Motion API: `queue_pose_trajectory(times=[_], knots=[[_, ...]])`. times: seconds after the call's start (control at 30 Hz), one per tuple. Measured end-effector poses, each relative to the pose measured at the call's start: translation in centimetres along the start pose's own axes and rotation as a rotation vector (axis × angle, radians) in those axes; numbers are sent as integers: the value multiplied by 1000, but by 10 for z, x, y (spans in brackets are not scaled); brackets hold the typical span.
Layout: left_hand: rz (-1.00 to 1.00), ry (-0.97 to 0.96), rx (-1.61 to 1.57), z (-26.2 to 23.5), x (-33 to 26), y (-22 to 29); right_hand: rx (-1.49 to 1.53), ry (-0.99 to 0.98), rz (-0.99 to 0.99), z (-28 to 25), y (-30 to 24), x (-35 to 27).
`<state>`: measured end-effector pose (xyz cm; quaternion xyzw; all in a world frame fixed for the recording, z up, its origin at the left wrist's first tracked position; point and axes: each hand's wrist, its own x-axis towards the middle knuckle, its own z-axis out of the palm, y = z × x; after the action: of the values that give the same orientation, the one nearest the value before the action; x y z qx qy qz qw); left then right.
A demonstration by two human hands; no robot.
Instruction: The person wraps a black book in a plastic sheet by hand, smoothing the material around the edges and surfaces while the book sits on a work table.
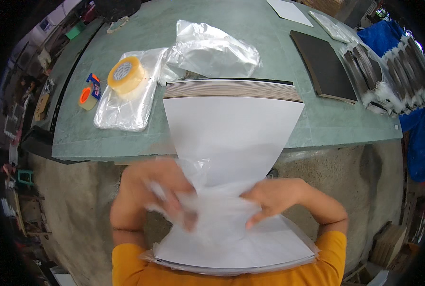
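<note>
A thick stack of white-faced sheets [231, 138] with brown layered edges slopes from the table edge down to my waist. A clear plastic bag [236, 243] wraps its near part. Blurred by motion, my left hand [167, 190] is closed on loose film of the bag at the stack's left side. My right hand [274, 198] rests on the bag at the right of the stack, thumb and finger apart; its other fingers are partly hidden.
On the green table [126, 145] lie a tape roll [125, 75] on folded plastic bags [129, 112], a tape dispenser [89, 93], crumpled plastic film [212, 50] and a dark board [323, 66]. Wrapped dark bundles [389, 76] sit at the right edge. Concrete floor [79, 205] shows below.
</note>
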<state>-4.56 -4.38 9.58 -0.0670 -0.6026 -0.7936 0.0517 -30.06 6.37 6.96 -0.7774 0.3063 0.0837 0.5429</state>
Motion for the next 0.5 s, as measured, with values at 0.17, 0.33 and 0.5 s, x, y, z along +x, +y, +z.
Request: queue_pose_trajectory(times=[0.17, 0.33, 0.5], knots=[[-731, 26, 1474, 23, 2, -22, -837, 171, 522, 6, -10, -30], [-851, -207, 1239, 20, -16, -42, -51, 969, 555, -31, -51, -54], [-279, 1064, 860, -4, -21, 32, -391, 1790, 346, -32, 6, -69]])
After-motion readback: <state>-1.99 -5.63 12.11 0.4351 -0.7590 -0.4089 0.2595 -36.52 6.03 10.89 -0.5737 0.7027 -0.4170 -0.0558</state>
